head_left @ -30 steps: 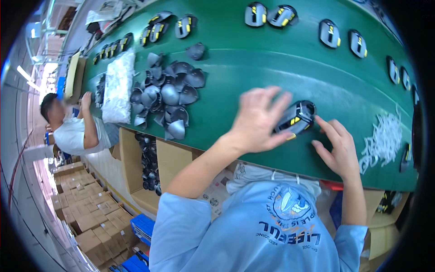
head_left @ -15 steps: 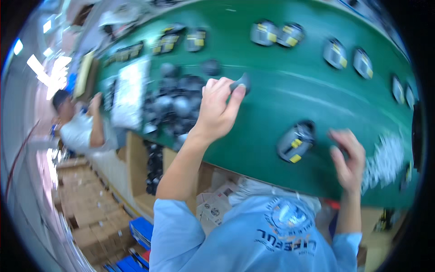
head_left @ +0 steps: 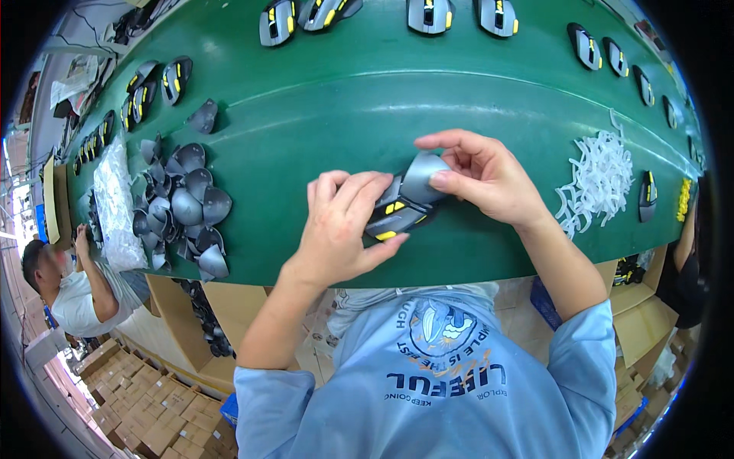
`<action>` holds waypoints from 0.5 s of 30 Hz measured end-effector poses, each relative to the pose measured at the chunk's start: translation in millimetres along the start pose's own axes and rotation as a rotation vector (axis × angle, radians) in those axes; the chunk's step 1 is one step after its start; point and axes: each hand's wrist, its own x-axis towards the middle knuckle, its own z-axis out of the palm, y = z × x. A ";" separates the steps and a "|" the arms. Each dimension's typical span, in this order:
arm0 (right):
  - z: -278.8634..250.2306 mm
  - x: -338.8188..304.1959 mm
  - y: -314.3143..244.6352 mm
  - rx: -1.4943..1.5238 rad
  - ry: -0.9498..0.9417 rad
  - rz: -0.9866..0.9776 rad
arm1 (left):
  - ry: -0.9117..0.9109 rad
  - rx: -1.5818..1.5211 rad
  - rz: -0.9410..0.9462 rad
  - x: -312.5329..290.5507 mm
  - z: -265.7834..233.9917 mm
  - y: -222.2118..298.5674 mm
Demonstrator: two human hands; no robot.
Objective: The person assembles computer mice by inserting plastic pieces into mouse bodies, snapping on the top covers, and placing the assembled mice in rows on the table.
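A grey and black computer mouse (head_left: 397, 213) with yellow buttons is in front of me, low over the green table. My left hand (head_left: 334, 222) is closed round its left side, the thumb along the near edge. A curved grey cover (head_left: 423, 179) meets the far right end of the mouse. My right hand (head_left: 491, 180) pinches this cover between thumb and bent fingers, with the index finger stretched over its top. Whether the cover is seated on the mouse, I cannot tell; the fingers hide part of the joint.
Loose curved covers (head_left: 186, 205) lie heaped on the left, beside a clear plastic bag (head_left: 120, 208). White plastic strips (head_left: 598, 177) are piled on the right. Several mice (head_left: 430, 17) line the table's far side. One person (head_left: 84, 287) works at the left; another person's arm (head_left: 686, 237) shows far right.
The cover was in my left hand near the heap and is now in my right. My left hand has taken hold of the mouse, which lay on the table. The view has swung right.
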 end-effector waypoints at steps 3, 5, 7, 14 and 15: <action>-11.5 0.0 4.3 -0.849 -0.068 -0.458 | -0.036 -0.043 0.056 -0.7 -4.2 -12.3; -7.4 -2.6 0.3 -0.905 -0.064 -0.380 | -0.070 -0.074 0.102 0.0 -8.6 -16.8; -10.4 1.8 2.1 -0.960 -0.094 -0.629 | -0.076 -0.083 0.099 1.1 -8.0 -20.2; -10.9 8.9 7.9 -0.788 -0.082 -0.596 | -0.067 -0.124 0.108 -2.1 -5.9 -25.5; -11.5 5.2 7.1 -0.727 0.003 -0.513 | -0.055 -0.123 0.107 -2.7 -4.9 -26.0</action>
